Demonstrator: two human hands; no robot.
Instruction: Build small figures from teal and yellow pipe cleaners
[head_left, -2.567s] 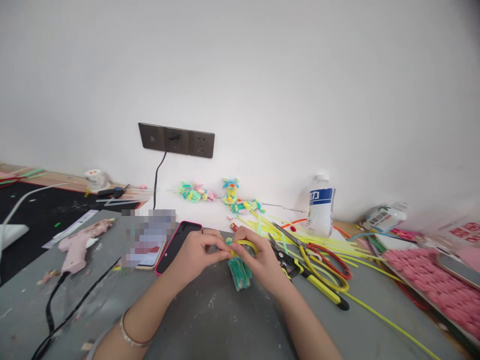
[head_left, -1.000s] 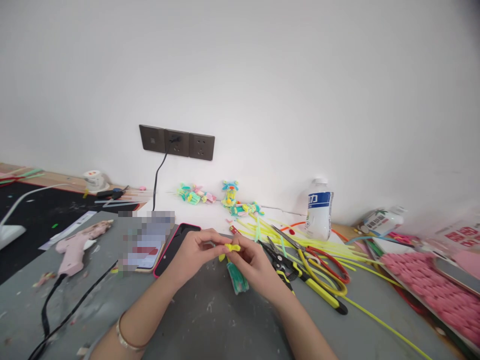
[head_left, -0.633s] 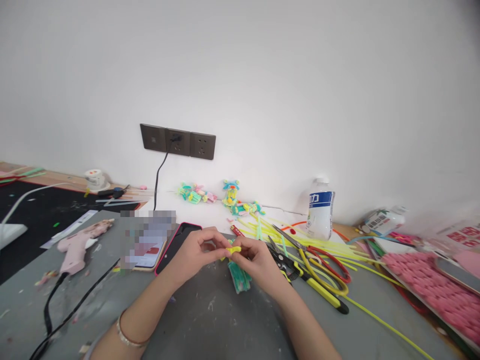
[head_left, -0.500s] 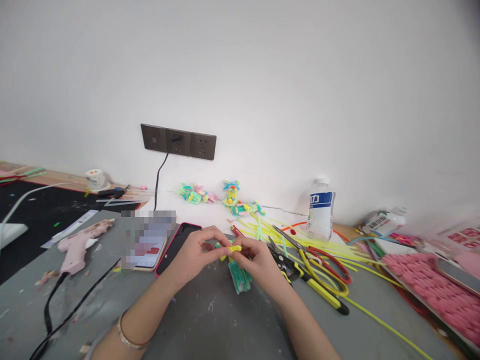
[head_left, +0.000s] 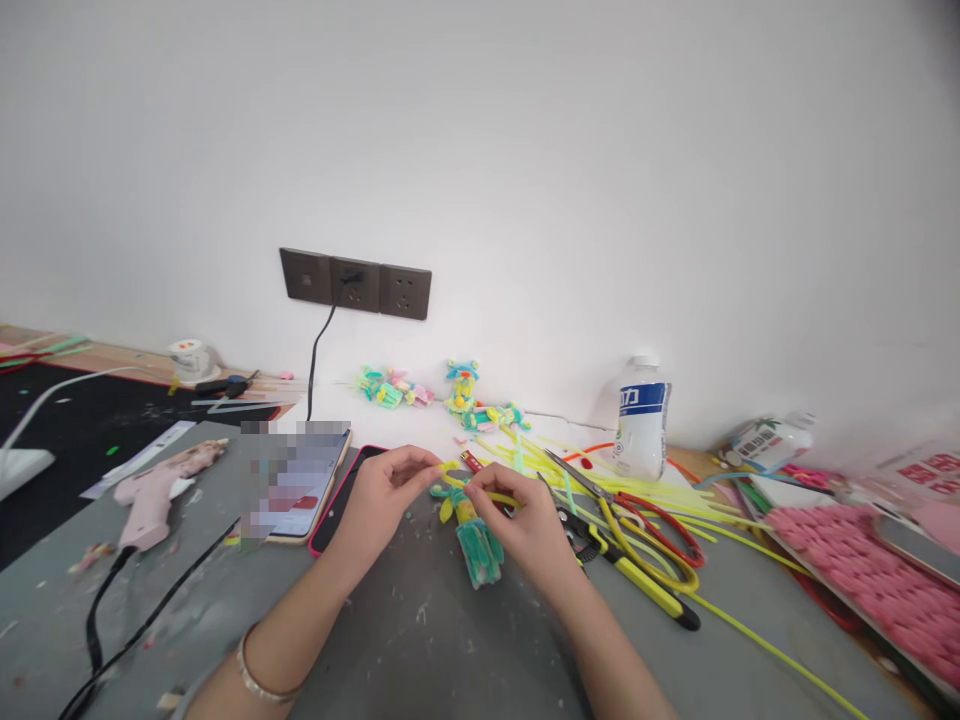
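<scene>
A small teal and yellow pipe-cleaner figure [head_left: 475,540] lies on the grey work mat [head_left: 420,640] between my hands. A yellow pipe cleaner [head_left: 454,470] loops over its top. My left hand [head_left: 379,497] pinches one end of that yellow strand with thumb and forefinger. My right hand [head_left: 525,523] pinches the other end just right of the figure, its fingers curled over it.
A pink-cased phone [head_left: 346,493] and a second phone [head_left: 296,488] lie left of my hands, a pink glue gun [head_left: 154,485] farther left. Cutters [head_left: 615,555], scissors [head_left: 637,505], loose yellow strands, a bottle [head_left: 640,417] and a tray of pink pieces [head_left: 870,570] crowd the right. Finished figures [head_left: 457,395] lean against the wall.
My hands have parted a little and dropped toward the mat. The bunched yellow strand between my fingertips has opened into a loop over the figure's top.
</scene>
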